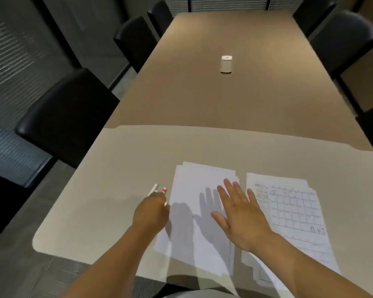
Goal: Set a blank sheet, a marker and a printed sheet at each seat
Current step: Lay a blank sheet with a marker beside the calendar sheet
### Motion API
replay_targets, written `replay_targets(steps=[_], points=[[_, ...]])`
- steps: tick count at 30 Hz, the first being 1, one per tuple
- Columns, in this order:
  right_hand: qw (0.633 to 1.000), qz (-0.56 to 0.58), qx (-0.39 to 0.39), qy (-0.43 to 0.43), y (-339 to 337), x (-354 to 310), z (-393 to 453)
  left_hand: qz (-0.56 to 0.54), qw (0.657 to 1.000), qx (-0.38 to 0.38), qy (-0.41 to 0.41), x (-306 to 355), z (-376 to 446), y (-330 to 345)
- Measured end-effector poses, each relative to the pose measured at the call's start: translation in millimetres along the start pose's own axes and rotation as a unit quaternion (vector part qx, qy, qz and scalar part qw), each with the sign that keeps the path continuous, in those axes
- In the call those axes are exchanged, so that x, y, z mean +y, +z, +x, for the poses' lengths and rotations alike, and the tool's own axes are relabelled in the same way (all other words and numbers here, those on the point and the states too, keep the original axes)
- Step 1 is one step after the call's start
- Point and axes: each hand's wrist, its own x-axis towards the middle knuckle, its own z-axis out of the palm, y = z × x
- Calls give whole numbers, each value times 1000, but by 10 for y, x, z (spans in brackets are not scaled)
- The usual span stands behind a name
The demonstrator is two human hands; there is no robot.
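A stack of blank white sheets (192, 190) lies on the near end of the table (125, 168). To its right lies a stack of printed sheets (295, 209) with grids and handwriting. Markers (157, 189) with white bodies, one with a red band, lie just left of the blank stack. My left hand (152, 211) is curled over the markers, fingers closed around them. My right hand (240, 214) hovers flat with spread fingers over the right side of the blank stack, casting a shadow on it.
A small white device (226, 64) sits mid-table, farther along. Black chairs line the left side (69, 117) and the right side (342, 39). A lit patch covers the near end of the table.
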Motion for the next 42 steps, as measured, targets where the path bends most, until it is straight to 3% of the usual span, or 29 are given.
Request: replay_targets(steps=[2,6,10,18,23,26,29,33,37,42], points=[[1000,3,-24,-4,102,-71,43,5,998,-44,-40,-98,81,60],[999,-17,-39,4,378,-167,152,47,992,-111,-40,-217,237,232],[997,-22,-68,17,545,-252,278,-17,991,-121,-51,-298,377,356],[986,-15,-150,70,655,-252,486,19,991,-127,-41,-216,485,389],[983,-18,-172,70,794,-189,493,-77,992,-99,-32,-96,454,319],[985,-6,-161,62,831,-154,475,-144,984,-95,-51,-26,451,387],[990,50,-115,62,777,-96,433,-136,981,-118,-76,9,454,473],[981,40,7,189,666,156,297,-104,984,-136,-59,-13,451,592],[943,48,-46,325,750,443,187,-88,984,-124,-97,13,544,654],[937,82,-44,336,902,482,134,-132,971,-115,-165,32,608,635]])
